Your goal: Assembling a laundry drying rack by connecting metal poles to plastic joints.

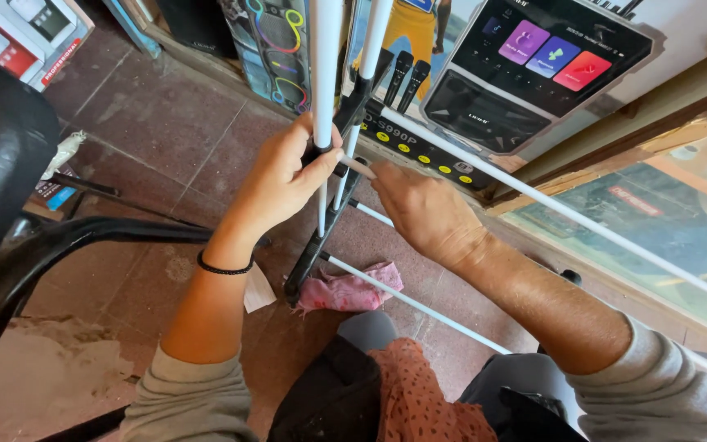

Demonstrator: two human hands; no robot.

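Beside the pink rag (349, 289), left hand (276, 182) grip clamps the black bracket (329, 209); right hand (423, 214) pinches a screwdriver (358, 167).

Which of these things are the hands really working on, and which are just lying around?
In use: left hand, right hand, black bar, white rods.

Lying about: pink rag, black chair, printed boxes, paper scrap.

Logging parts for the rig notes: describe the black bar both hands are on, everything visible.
The black bar is a long, narrow, plastic-looking strip standing tilted on the tiled floor, its lower end by a pink rag. Several thin white rods stick out of it, some upward, some to the right. The left hand wraps around its upper part; the right hand touches it with its fingertips.
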